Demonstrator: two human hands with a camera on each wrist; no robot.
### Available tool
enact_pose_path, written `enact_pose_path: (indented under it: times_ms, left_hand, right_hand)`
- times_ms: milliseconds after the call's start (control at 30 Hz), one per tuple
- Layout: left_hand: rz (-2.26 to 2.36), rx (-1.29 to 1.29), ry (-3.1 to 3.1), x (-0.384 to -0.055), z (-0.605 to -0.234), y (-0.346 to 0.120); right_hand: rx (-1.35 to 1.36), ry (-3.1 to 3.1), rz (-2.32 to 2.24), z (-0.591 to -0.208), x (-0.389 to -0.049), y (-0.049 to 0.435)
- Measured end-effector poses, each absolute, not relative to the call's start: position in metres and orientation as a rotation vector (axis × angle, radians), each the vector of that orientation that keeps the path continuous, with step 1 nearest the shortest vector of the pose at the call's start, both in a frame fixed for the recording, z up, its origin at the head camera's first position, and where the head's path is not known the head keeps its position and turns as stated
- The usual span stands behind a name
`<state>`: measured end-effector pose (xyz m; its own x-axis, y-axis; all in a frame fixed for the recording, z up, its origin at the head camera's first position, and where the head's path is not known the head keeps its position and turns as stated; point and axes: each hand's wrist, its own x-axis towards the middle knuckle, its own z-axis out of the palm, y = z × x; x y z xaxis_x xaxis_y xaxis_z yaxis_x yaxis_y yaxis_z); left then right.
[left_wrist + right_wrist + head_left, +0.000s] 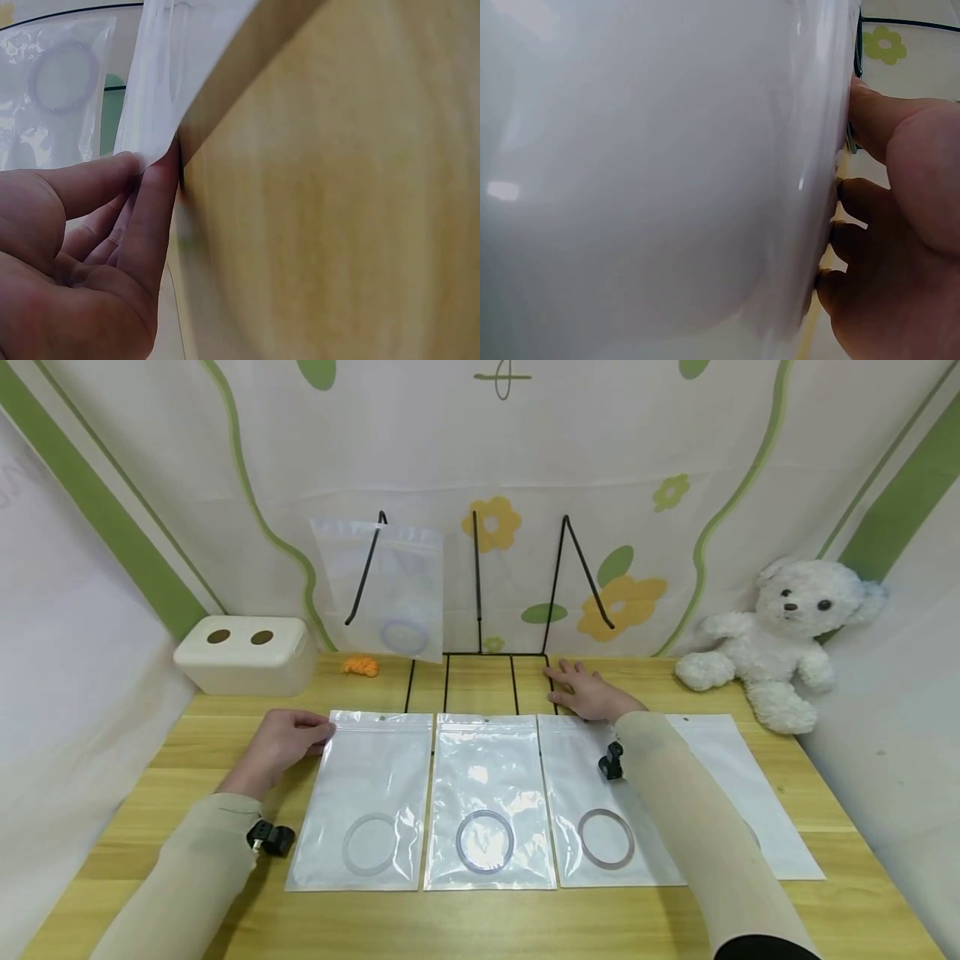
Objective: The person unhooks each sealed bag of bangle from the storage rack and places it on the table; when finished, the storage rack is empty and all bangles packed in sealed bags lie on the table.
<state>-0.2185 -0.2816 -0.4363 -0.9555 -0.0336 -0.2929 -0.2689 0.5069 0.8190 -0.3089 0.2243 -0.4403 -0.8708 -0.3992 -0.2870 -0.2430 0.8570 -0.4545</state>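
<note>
Several white zip-lock bags lie in a row on the table, ring-shaped bangles showing through their clear fronts. My left hand [283, 745] pinches the top left corner of the leftmost zip-lock bag [375, 777] between thumb and fingers; in the left wrist view that corner [154, 139] is lifted off the wood. The middle bag [487, 777] holds a bluish bangle [485, 869], the one to its right a pinkish bangle [606, 865]. My right hand [591, 693], fingers spread, rests by the base of a black wire rack [477, 585]. My right forearm covers part of the rightmost bag [750, 793].
Another zip-lock bag [408, 585] hangs on the rack's left hook. A cream box with two round holes [247, 660] stands at the back left, beside a small orange item [361, 666]. A white teddy bear [780, 643] sits at the back right. A patterned cloth backs the table.
</note>
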Motion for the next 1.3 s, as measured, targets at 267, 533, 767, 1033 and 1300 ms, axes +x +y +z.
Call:
enact_pose_path:
  times_ms: [267,533,767,1033,1300]
  left_hand:
    - [1.384,-0.269,2.525,-0.217,-0.433,-0.28]
    - [1.42,-0.214,2.499,-0.215,-0.428,-0.288]
    - [1.396,-0.174,2.515,-0.214,-0.43,-0.289]
    - [1.373,-0.193,2.538,-0.215,-0.433,-0.284]
    - [1.308,-0.12,2.59,-0.217,-0.423,-0.289]
  right_hand:
    - [-0.482,2.654,-0.588,-0.441,-0.309,0.225]
    - [-0.486,2.656,-0.588,-0.439,-0.307,0.224]
    - [-0.482,2.658,-0.579,-0.439,-0.307,0.224]
    - [-0.487,2.654,-0.578,-0.441,-0.309,0.225]
    - [-0.489,2.655,-0.597,-0.44,-0.309,0.224]
